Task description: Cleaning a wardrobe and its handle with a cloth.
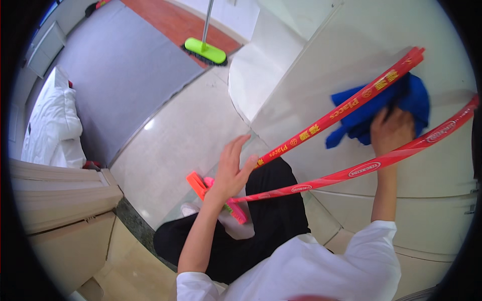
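My right hand presses a crumpled blue cloth against a smooth white panel. The cloth bunches under my fingers and spreads to both sides. My left hand is raised with fingers apart and holds nothing. Its thumb is close to the lower end of a red handle with yellow writing; whether they touch I cannot tell. A second red handle with white oval marks crosses in front of my right forearm. Below my left hand, an orange brush head and a pink brush head are partly hidden.
A broom with a lime-green head stands near the wall. Grey carpet meets pale floor tiles. White bedding lies at the left, above a cream wooden cabinet. Drawers curve along the right.
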`<move>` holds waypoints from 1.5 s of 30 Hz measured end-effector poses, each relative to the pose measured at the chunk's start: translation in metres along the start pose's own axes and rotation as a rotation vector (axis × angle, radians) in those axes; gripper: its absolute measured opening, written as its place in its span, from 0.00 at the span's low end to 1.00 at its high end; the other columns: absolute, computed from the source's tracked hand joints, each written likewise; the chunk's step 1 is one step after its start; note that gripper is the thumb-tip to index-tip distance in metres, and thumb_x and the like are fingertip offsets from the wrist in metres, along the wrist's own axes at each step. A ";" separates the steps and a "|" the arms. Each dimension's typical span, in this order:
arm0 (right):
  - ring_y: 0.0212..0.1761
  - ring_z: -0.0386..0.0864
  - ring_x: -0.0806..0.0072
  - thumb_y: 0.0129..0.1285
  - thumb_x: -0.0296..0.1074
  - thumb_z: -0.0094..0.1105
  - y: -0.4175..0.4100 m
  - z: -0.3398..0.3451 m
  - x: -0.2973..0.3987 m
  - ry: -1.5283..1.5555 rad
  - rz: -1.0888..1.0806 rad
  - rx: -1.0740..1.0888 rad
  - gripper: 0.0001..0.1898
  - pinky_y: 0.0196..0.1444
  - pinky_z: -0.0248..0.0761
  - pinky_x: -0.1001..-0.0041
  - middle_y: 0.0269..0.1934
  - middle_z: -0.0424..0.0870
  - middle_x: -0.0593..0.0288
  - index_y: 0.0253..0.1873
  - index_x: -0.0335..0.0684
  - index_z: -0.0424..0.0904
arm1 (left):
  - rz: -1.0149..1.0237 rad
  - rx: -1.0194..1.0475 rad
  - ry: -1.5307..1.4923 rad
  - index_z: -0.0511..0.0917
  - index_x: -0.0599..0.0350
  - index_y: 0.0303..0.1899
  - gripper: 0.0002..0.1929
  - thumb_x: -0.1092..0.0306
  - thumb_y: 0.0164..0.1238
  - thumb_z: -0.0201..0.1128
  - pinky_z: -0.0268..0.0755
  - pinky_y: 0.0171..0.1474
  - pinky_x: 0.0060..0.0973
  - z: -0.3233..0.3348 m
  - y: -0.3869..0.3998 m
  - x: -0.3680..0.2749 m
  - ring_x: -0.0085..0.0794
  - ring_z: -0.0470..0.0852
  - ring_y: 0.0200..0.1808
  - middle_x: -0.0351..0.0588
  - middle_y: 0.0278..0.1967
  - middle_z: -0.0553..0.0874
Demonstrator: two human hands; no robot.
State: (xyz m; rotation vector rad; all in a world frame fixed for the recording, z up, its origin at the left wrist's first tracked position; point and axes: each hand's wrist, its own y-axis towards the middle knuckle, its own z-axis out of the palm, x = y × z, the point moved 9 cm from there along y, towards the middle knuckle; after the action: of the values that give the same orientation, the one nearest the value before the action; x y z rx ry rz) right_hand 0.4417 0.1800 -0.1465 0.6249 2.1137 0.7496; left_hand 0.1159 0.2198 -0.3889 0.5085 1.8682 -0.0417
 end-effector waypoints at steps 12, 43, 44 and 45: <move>0.42 0.87 0.60 0.67 0.40 0.65 0.028 -0.050 0.111 0.661 -0.363 -0.416 0.14 0.41 0.82 0.64 0.45 0.87 0.56 0.51 0.39 0.82 | 0.043 0.095 0.135 0.60 0.62 0.79 0.49 0.39 0.66 0.70 0.58 0.78 0.47 0.024 -0.026 -0.049 0.57 0.66 0.76 0.64 0.74 0.68; 0.80 0.66 0.59 0.75 0.35 0.48 -0.314 0.297 0.427 0.841 -1.097 0.412 0.31 0.80 0.62 0.62 0.79 0.66 0.48 0.80 0.34 0.61 | -0.025 -0.003 0.590 0.61 0.63 0.77 0.40 0.48 0.74 0.65 0.57 0.76 0.53 0.020 -0.090 -0.048 0.52 0.71 0.72 0.59 0.70 0.72; 0.82 0.63 0.59 0.76 0.35 0.47 -0.316 0.305 0.429 0.792 -1.105 0.288 0.31 0.81 0.60 0.62 0.81 0.63 0.49 0.80 0.34 0.60 | -0.033 -0.015 0.590 0.61 0.63 0.77 0.40 0.48 0.74 0.65 0.56 0.77 0.54 0.019 -0.091 -0.050 0.52 0.70 0.72 0.58 0.70 0.73; 0.85 0.55 0.66 0.70 0.36 0.57 -0.315 0.340 0.426 0.676 -1.091 0.333 0.39 0.87 0.44 0.64 0.83 0.59 0.57 0.83 0.36 0.55 | -0.012 0.005 0.575 0.61 0.63 0.77 0.40 0.48 0.74 0.65 0.56 0.77 0.54 0.020 -0.087 -0.057 0.52 0.70 0.72 0.58 0.70 0.73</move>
State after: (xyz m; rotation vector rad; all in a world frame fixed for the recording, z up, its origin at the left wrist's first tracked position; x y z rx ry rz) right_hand 0.4183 0.3344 -0.7567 -0.7408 2.7172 -0.0536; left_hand 0.1177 0.1171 -0.3628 0.5503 2.4315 0.1030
